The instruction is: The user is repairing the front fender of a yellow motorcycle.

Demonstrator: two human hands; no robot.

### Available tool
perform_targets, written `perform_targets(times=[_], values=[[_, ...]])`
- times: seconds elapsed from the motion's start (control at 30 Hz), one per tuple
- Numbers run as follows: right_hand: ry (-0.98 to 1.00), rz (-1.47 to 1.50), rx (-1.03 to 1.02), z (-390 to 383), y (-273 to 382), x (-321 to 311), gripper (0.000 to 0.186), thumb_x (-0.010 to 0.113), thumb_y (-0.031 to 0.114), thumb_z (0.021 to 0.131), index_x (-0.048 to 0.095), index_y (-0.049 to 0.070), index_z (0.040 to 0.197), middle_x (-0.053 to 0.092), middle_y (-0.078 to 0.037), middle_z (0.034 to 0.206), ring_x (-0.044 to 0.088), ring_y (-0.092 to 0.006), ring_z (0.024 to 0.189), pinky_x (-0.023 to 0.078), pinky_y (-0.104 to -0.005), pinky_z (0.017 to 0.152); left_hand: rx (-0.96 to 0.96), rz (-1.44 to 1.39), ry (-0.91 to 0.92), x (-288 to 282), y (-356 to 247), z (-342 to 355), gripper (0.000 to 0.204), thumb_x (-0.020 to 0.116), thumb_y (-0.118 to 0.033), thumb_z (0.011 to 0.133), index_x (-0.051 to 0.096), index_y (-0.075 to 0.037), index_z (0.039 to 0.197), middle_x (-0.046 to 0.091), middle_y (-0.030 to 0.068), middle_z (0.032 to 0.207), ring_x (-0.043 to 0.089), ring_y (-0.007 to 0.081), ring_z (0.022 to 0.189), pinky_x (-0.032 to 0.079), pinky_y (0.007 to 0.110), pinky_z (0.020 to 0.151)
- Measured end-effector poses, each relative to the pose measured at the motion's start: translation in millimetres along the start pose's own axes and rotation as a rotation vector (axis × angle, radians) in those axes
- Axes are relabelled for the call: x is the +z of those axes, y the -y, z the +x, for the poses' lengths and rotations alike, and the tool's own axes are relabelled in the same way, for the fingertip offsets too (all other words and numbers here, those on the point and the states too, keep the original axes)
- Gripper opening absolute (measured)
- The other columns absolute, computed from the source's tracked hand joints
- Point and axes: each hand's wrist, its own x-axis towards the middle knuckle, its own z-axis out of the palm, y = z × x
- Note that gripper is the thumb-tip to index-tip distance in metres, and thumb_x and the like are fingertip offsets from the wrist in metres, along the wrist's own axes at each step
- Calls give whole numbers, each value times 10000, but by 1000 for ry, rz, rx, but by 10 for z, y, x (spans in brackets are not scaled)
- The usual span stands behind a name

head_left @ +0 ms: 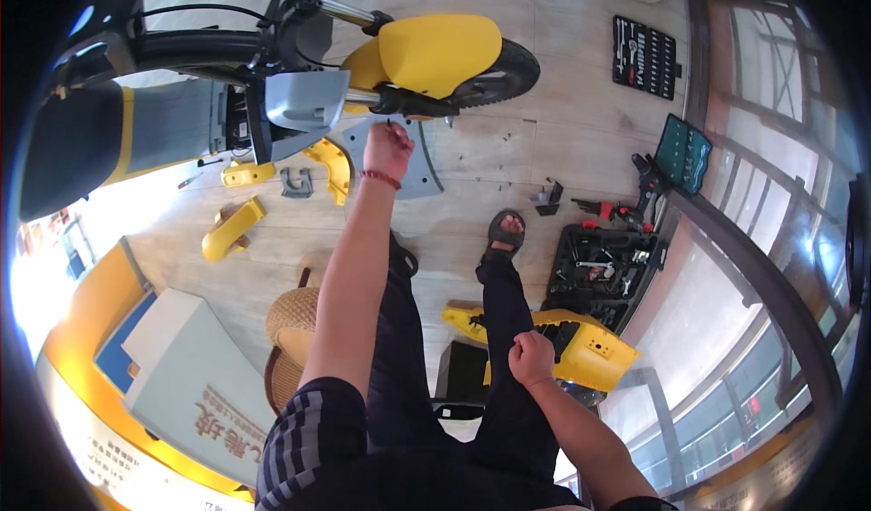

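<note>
My left hand (388,153) is raised with curled fingers at the front fork (406,104) of a yellow-and-black two-wheeler, just below a grey panel (304,101). A small dark item shows at the fingertips, too small to name. A grey flat plate (425,171) lies on the floor behind that hand. The yellow front fender (435,53) sits over the black tyre (508,76). My right hand (531,359) is closed by my right knee, beside a large yellow body panel (594,361); its palm is hidden.
Yellow parts (236,230) and a grey bracket (295,183) lie left on the floor (490,153). A socket set (642,58), green case (680,153), drill (649,184) and black toolbox (567,266) line the right. A wicker chair (290,316) and pale box (172,357) stand lower left.
</note>
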Motion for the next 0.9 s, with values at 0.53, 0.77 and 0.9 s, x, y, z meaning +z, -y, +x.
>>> perform_targets(times=[0.53, 0.77, 0.9], values=[[37, -143, -33, 258, 48, -23, 44, 586, 111, 722, 573, 74, 742, 573, -123, 730, 580, -333, 692, 479, -438, 610, -300, 72, 160, -1106, 522, -2191, 191, 494, -181, 919, 577, -36, 829, 587, 61, 759, 537, 156, 639, 468, 324, 650], [195, -281, -110, 229, 94, 76, 65, 589, 134, 732, 557, 79, 724, 568, -118, 736, 581, -329, 712, 481, -440, 628, -134, -65, 207, -1524, 593, -2848, 112, 541, -144, 931, 605, -52, 934, 633, 54, 862, 597, 140, 705, 507, 304, 704], [188, -325, -81, 95, 147, 174, 59, 591, 136, 736, 569, 82, 739, 579, -117, 750, 592, -333, 735, 485, -442, 644, -39, -144, 236, -1848, 695, -3140, 109, 537, -131, 933, 611, -59, 968, 638, 49, 871, 605, 145, 701, 512, 294, 688]])
